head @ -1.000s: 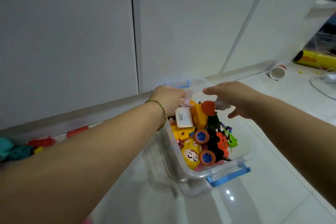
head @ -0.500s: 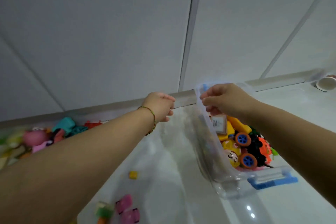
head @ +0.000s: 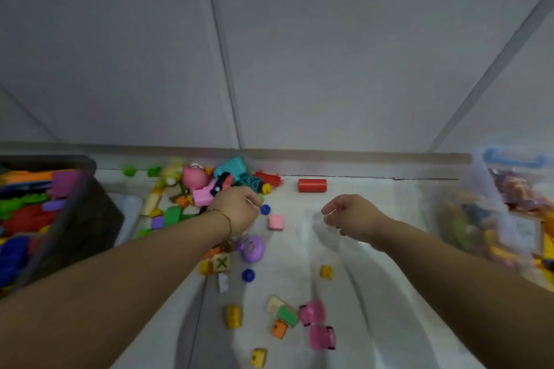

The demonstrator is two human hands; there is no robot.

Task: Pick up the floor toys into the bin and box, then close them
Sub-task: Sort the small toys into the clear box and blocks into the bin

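Toys lie scattered on the white floor: a pile by the wall with a pink pig (head: 195,177) and a teal toy (head: 230,169), a red cylinder (head: 311,185), a pink block (head: 276,222) and a purple round toy (head: 250,248). My left hand (head: 236,210) hangs at the pile's right edge, fingers curled downward and hidden behind its back. My right hand (head: 350,216) hovers over bare floor, loosely curled and holding nothing. The dark bin (head: 90,219) stands at the left, full of toys. The clear box (head: 479,204) with a blue handle (head: 515,159) stands at the right, blurred.
Nearer me lie a block with a green X (head: 221,263), a blue disc (head: 248,275), yellow blocks (head: 233,316), pink pieces (head: 322,337) and a green and orange cluster (head: 284,319). A grey wall with a skirting strip (head: 359,156) runs behind everything.
The view swung left from the clear box to the floor toys. My right hand let go of the box's rim, and both hands moved out over the toys.
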